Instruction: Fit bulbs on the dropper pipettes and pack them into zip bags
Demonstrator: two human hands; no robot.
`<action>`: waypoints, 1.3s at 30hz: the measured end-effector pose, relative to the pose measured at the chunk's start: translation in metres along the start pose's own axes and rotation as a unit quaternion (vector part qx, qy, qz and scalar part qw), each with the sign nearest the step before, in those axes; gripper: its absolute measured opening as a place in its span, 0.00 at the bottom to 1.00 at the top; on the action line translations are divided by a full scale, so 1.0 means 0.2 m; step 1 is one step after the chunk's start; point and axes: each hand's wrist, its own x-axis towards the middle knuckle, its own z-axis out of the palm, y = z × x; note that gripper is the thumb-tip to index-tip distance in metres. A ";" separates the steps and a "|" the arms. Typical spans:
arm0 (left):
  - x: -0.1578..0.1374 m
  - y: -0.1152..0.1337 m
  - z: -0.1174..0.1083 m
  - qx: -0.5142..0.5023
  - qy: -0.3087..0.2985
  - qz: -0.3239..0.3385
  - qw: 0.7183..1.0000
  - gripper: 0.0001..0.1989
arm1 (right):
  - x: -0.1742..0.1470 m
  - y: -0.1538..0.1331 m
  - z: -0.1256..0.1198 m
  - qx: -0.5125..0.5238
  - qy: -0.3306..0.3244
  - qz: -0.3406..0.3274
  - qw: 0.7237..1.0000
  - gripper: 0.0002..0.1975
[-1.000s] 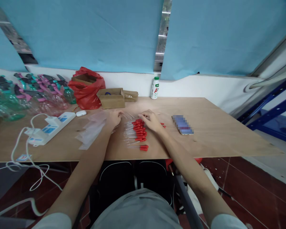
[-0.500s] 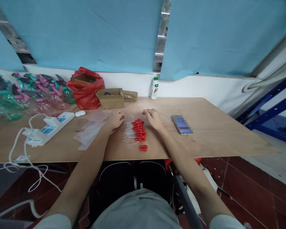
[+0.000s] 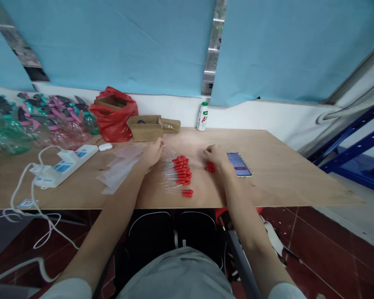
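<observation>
Glass droppers with red rubber bulbs (image 3: 181,171) lie in a row in front of me, bulbs pointing right. Just beyond them rest several thin glass tubes (image 3: 171,153) without bulbs. My left hand (image 3: 153,153) is closed in a pinch left of these tubes; anything between its fingertips is too small to make out. To the right of the row, my right hand (image 3: 216,155) is curled over a small group of loose red bulbs (image 3: 210,167). Its fingertips are partly hidden, so what they grip cannot be seen. Clear plastic bags (image 3: 116,176) lie under and beside my left forearm.
A phone (image 3: 238,164) lies to the right. At the back stand a white bottle (image 3: 202,116), a cardboard box (image 3: 146,128) and a red plastic bag (image 3: 116,120). On the left are a power strip (image 3: 65,167) with cables, an earphone case (image 3: 105,147) and several spray bottles (image 3: 62,128).
My right hand has moved right, away from the droppers to the loose red bulbs, which now show. My left hand has shifted slightly up and its fingers are pinched.
</observation>
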 end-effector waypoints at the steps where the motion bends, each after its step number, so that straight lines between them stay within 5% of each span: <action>1: 0.00 0.02 0.00 0.000 0.008 0.010 1.000 0.08 | 0.00 0.02 -0.02 0.004 -0.041 -0.001 0.999 0.11; 10: -0.02 0.11 0.01 0.003 0.023 0.043 0.999 0.12 | -0.05 0.10 -0.05 0.215 -0.227 0.015 0.950 0.10; 17: -0.03 0.17 0.04 -0.050 0.003 0.092 0.994 0.16 | -0.01 -0.02 0.00 0.138 -0.065 -0.116 0.981 0.16; 25: -0.07 0.27 0.05 -0.086 -0.006 0.092 0.992 0.15 | -0.07 -0.21 0.04 0.359 -0.031 -0.205 0.910 0.13; 39: -0.08 0.32 0.06 -0.134 -0.002 0.133 0.982 0.20 | -0.11 -0.31 0.07 0.508 -0.077 -0.173 0.840 0.16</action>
